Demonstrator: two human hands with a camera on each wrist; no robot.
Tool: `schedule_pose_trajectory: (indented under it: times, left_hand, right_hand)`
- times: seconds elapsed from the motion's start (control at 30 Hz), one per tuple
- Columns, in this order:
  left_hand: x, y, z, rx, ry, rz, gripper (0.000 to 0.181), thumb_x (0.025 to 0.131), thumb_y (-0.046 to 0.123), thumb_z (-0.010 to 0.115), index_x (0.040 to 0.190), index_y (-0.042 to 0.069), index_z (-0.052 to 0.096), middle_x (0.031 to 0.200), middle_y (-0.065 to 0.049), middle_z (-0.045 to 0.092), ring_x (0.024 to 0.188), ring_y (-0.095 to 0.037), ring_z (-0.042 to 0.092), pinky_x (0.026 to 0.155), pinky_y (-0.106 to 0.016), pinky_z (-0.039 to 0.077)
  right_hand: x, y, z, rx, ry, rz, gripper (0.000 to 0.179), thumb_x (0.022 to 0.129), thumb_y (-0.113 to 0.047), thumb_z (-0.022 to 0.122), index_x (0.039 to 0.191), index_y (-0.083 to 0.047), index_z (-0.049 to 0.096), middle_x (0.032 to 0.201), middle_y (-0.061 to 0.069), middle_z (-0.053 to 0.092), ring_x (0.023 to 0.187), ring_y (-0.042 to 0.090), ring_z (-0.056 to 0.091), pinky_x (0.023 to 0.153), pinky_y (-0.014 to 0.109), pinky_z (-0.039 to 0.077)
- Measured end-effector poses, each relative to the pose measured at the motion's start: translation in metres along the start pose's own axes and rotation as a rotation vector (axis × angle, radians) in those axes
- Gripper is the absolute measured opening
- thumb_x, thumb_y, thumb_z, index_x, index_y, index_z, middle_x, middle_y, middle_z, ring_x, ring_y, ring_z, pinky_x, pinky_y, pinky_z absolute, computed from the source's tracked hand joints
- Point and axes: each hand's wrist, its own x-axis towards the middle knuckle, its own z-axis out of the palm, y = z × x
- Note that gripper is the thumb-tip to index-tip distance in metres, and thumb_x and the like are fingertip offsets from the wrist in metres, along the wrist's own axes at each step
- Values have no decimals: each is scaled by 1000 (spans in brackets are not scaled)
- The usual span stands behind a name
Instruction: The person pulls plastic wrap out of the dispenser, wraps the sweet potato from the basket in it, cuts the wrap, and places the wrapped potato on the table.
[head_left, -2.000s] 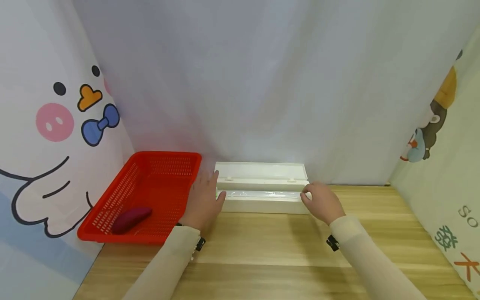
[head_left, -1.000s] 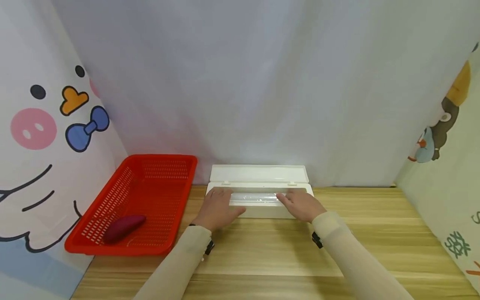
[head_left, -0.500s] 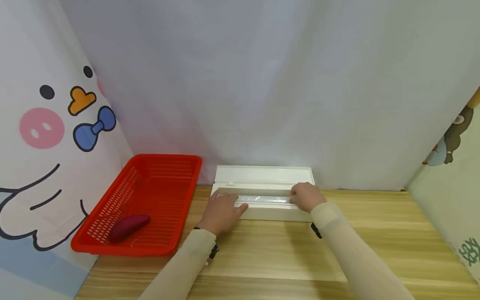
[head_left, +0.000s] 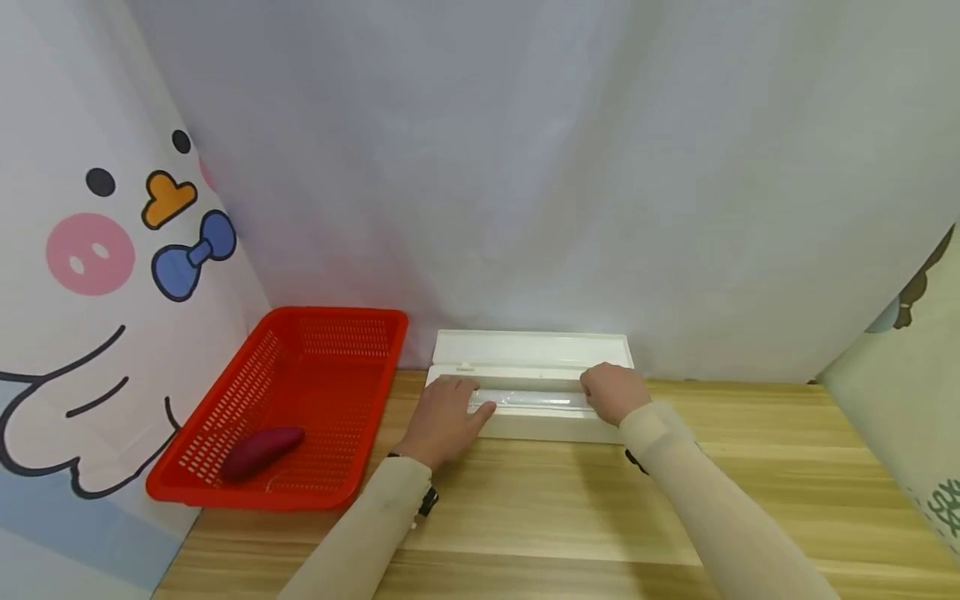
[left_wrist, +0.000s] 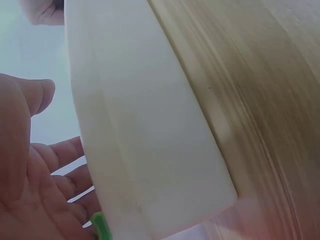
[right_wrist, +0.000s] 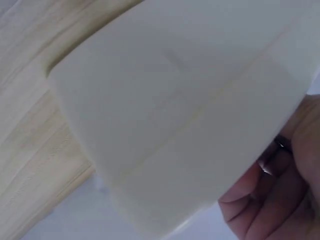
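A long white box (head_left: 532, 428) with its lid (head_left: 531, 347) raised stands against the back curtain. Clear plastic wrap (head_left: 528, 398) on a roll lies inside. My left hand (head_left: 442, 421) rests over the box's left end, thumb and fingers spread. In the left wrist view, a small green piece (left_wrist: 101, 226) shows beside those fingers. My right hand (head_left: 617, 395) reaches in at the right end with curled fingers that seem to pinch the wrap; their tips are hidden in the head view. The right wrist view shows the curled fingers (right_wrist: 280, 200) behind the box wall.
A red plastic basket (head_left: 345, 400) stands on the left of the wooden table (head_left: 525, 517). In it lies a purple, sweet-potato-like vegetable (head_left: 261, 453). A pale curtain (head_left: 510, 167) closes off the back, and printed cloths hang at both sides.
Two seconds ago my hands were at the box's ends; both have since moved inward over the roll. The right fingers have curled in by the wrap. The head view has shifted slightly.
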Motion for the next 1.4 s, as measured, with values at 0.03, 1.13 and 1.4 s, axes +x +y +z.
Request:
schedule_pose_trajectory:
  times: [0.03, 1.13, 1.4]
  left_hand:
    - [0, 0, -1, -4, -3, -5, 53, 95, 51, 46, 127, 10, 57, 127, -8, 58, 122, -28, 47, 106, -43, 32]
    - [17, 9, -4, -91, 53, -30, 34, 92, 31, 60, 120, 12, 62, 111, -7, 62, 100, -27, 56, 88, -40, 47]
    - [18, 11, -2, -124, 40, -12, 38, 91, 41, 59, 119, 14, 65, 109, -6, 62, 100, -26, 57, 90, -42, 45]
  right_hand:
    - [0, 0, 1, 4, 6, -8, 31, 86, 1, 58, 60, -15, 51, 57, -3, 48, 53, 12, 37, 48, 26, 34]
    - [-13, -9, -13, 702, 186, 85, 20, 103, -17, 38, 110, -2, 50, 92, 13, 54, 76, 21, 47, 71, 37, 41]
    - [-19, -13, -18, 702, 101, 72, 27, 92, -10, 53, 117, -7, 64, 81, 3, 48, 65, 15, 39, 62, 32, 38]
